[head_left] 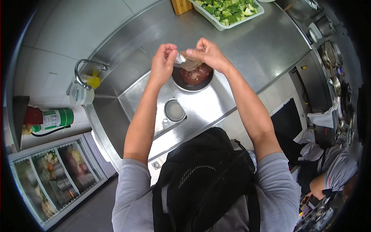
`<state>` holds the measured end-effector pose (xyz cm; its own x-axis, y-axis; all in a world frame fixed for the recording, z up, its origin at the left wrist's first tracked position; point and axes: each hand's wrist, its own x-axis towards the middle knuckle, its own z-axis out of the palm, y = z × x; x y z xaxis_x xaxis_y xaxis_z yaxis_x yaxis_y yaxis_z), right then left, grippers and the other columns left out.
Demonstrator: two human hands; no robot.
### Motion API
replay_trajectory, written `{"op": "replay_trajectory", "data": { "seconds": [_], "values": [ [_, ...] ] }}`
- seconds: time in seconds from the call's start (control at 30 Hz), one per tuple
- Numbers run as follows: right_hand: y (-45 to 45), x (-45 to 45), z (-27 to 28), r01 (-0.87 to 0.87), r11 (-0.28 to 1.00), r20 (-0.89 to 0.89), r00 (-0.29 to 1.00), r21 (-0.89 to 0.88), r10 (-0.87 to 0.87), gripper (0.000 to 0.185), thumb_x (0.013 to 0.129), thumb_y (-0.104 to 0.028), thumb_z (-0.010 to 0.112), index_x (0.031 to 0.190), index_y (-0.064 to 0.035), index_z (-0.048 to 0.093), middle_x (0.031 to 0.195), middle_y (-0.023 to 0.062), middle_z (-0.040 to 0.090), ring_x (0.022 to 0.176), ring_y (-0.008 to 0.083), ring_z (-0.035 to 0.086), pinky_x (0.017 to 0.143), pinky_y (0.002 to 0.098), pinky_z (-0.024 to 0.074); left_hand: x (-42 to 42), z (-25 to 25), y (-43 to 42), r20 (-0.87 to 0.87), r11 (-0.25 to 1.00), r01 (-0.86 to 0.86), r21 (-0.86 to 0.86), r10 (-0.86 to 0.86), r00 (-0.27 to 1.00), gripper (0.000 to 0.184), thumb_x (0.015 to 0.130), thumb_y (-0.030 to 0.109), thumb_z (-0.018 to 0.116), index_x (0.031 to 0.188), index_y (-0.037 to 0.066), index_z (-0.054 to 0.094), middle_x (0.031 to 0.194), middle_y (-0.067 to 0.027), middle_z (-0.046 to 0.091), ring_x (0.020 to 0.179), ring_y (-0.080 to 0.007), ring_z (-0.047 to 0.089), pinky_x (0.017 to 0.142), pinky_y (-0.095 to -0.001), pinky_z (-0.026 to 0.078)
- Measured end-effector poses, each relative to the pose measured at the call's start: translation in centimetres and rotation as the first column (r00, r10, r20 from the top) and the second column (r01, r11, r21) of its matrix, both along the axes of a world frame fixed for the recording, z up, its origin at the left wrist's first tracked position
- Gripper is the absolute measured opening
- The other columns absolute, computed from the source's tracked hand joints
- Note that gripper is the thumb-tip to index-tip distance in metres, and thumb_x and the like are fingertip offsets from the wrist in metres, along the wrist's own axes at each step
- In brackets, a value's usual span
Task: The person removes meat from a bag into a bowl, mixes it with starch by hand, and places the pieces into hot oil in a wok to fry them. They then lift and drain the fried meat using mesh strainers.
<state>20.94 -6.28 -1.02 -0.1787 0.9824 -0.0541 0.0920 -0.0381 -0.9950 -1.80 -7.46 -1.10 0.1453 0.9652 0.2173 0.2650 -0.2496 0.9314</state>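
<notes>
I have the bag (192, 65), clear and thin as far as I can tell, up between both hands, just above the bowl (189, 89) and partly in front of the dark red meat (197, 76) in it. The left hand (165, 61) pinches a whitish edge of it, thumb against bent fingers; the right hand (208, 55) has its thumb and fingers drawn in on the other side, though I can't see exactly where the tips press. I judge the bag light, limp and probably slick if wet, so I would hold it by the edges, near the corners, where a firm pinch shouldn't slide. The meat looks soft, slippery and fairly heavy; I would cup it from beneath rather than pinch the top. I take the bowl to be stiff, best steadied at its rim. It stands at the edge of the sink (135, 94), near the round drain (175, 111). Farther out I see the tap (79, 70), a tray (222, 27) of broccoli (228, 11) and, at right, another person (336, 166).
</notes>
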Motion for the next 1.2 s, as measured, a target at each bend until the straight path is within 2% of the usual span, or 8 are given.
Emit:
{"op": "replay_trajectory", "data": {
  "seconds": [0.1,0.2,0.43,0.6,0.73,1.03,1.1,1.2],
  "values": [
    [-2.3,-0.6,-0.8,-0.148,0.96,0.299,0.952,0.238,0.073,0.048,0.092,-0.039,0.082,0.112,0.0035,0.071,0.101,0.0156,0.069,0.09,0.0326,0.067,0.087,0.0434,0.0539,1.1,0.7,0.6,0.121,0.996,0.092,0.009,-0.092,0.988,0.023,0.108,0.015,0.065,0.126,0.002,0.06,0.1,-0.0026,0.066,0.086,-0.0092,0.062,0.077,-0.0259,0.054],
    [-1.1,0.8,-4.0,-0.191,0.949,0.417,0.906,0.249,0.073,0.042,0.097,-0.033,0.077,0.122,0.0,0.07,0.106,0.0168,0.071,0.097,0.0349,0.068,0.09,0.0437,0.0535,1.3,1.1,0.7,0.304,0.986,0.162,-0.039,-0.143,0.942,0.026,0.109,0.018,0.064,0.13,0.002,0.059,0.11,-0.0057,0.067,0.094,-0.0126,0.065,0.084,-0.0299,0.057],
    [-3.2,3.7,-2.2,0.059,0.977,-0.477,0.865,-0.206,-0.153,0.027,0.102,-0.007,0.065,0.126,0.0054,0.062,0.115,0.0133,0.073,0.104,0.0238,0.073,0.094,0.0394,0.06,-5.4,-11.7,-4.1,-0.153,0.911,-0.412,0.015,0.409,0.9,0.051,0.104,0.025,0.071,0.142,-0.001,0.051,0.129,-0.0116,0.061,0.108,-0.0204,0.067,0.093,-0.0374,0.056],
    [-5.5,6.8,-5.8,0.233,0.938,-0.69,0.635,-0.257,-0.347,0.052,0.091,0.011,0.053,0.141,0.0014,0.044,0.136,0.0209,0.06,0.113,0.0264,0.069,0.093,0.0422,0.0619,-0.8,-8.9,-8.6,0.138,0.642,-0.136,-0.755,0.358,0.924,0.071,0.103,0.023,0.072,0.154,-0.002,0.031,0.146,-0.0236,0.052,0.108,-0.0315,0.071,0.087,-0.0442,0.064],
    [-16.0,13.8,-8.3,0.429,0.838,-0.703,0.476,-0.338,-0.528,0.063,0.088,0.012,0.05,0.148,-0.0086,0.043,0.143,0.0133,0.056,0.13,0.0262,0.058,0.104,0.0387,0.0548,1.0,-8.3,-8.9,0.394,0.516,0.183,-0.837,0.336,0.855,0.068,0.104,0.013,0.064,0.156,-0.003,0.023,0.147,-0.0287,0.049,0.111,-0.0385,0.071,0.093,-0.0497,0.066],
    [-63.8,16.3,-24.0,0.912,0.006,-0.162,-0.066,-0.41,-0.985,0.025,0.093,-0.011,0.056,0.116,-0.0014,0.061,0.106,0.0083,0.069,0.09,0.0168,0.066,0.081,0.0298,0.0553,0.5,-10.1,-13.1,0.653,0.565,0.448,-0.692,0.227,0.722,0.048,0.087,-0.011,0.047,0.135,-0.021,0.044,0.141,-0.0308,0.056,0.131,-0.0451,0.06,0.108,-0.0615,0.059],
    [-70.5,14.0,-26.1,0.883,-0.369,0.429,-0.224,-0.291,-0.875,0.023,0.098,-0.026,0.063,0.102,-0.0026,0.065,0.095,0.0084,0.07,0.084,0.0148,0.065,0.078,0.03,0.0536,-1.1,-9.0,-15.7,0.706,0.557,0.532,-0.637,0.145,0.693,0.049,0.088,-0.009,0.048,0.136,-0.02,0.045,0.14,-0.0308,0.057,0.127,-0.0456,0.063,0.108,-0.0599,0.059],
    [-78.8,12.1,-32.2,0.969,-0.161,0.747,0.033,-0.186,-0.664,0.072,0.09,-0.054,0.075,0.12,0.0109,0.071,0.12,0.0296,0.074,0.115,0.041,0.071,0.097,0.0468,0.0538,-2.6,-5.9,-20.4,0.707,0.5,0.622,-0.603,-0.026,0.707,0.049,0.088,-0.007,0.049,0.135,-0.02,0.046,0.141,-0.0308,0.058,0.122,-0.0459,0.067,0.107,-0.0573,0.06]
  ]
}}
